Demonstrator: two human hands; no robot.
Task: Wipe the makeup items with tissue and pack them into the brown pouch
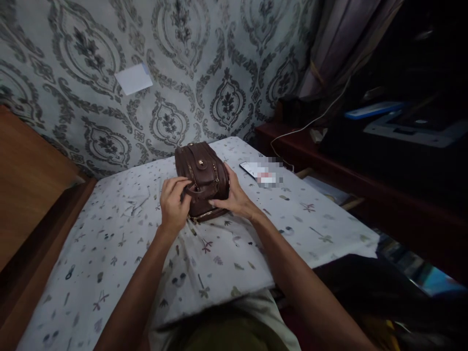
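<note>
A brown leather-like bag (204, 176) with gold-coloured zips and round studs rests on the patterned white cloth. My left hand (174, 202) pinches a strap or edge at the bag's near left side, its fingertips curled round a small loop there. Against the right side of the bag, my right hand (237, 195) grips it, with the thumb across the near face and the other fingers along the side. Most of the right fingers are hidden by the bag. What lies inside the bag cannot be seen.
A phone (258, 173) lies to the right of the bag on the patterned cloth (215, 268). Farther right is a dark red desk (365, 180) with a white cable (310, 127) and a partly open drawer (327, 187). A wooden panel (32, 170) stands at the left.
</note>
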